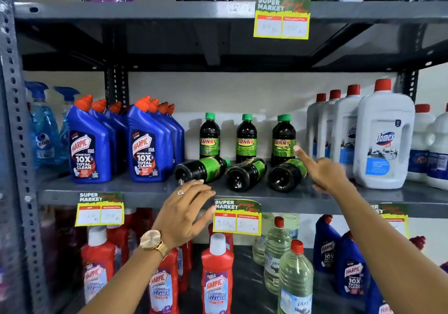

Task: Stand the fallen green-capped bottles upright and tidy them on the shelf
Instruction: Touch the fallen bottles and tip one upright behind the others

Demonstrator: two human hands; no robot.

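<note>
Three fallen bottles (246,174); four upright bottles (246,138); two empty hands (185,213).

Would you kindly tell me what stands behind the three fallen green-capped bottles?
Behind the fallen bottles stand upright Sunny bottles: three in front, with a fourth cap peeking behind the rightmost. Their bases are covered.

Three green-capped bottles (246,173) lie toppled on the shelf (121,189) before upright ones (246,138).
</note>
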